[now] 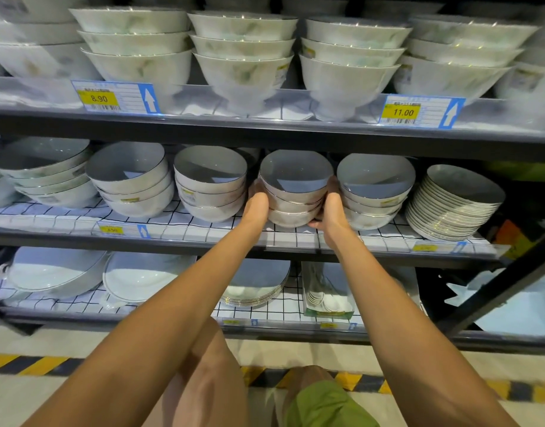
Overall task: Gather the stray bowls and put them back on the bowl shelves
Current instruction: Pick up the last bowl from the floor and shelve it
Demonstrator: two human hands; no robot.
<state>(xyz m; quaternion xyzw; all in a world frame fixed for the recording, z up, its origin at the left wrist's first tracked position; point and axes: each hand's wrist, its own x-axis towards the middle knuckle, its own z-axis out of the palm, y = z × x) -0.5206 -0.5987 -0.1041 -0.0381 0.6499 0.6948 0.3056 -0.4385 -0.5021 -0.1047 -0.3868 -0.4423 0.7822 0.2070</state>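
Note:
A stack of three white bowls with thin dark rims sits at the middle shelf, between two similar stacks. My left hand grips the stack's left side and my right hand grips its right side and lower edge. The stack's base is at the checkered shelf liner; whether it rests on the liner or is held just above it is unclear. Both forearms reach up from the bottom of the view.
Neighbouring bowl stacks stand close on both sides. A pile of plates leans at the right. Large conical bowls fill the upper shelf, plates and dishes the lower one. A dark diagonal brace crosses at right.

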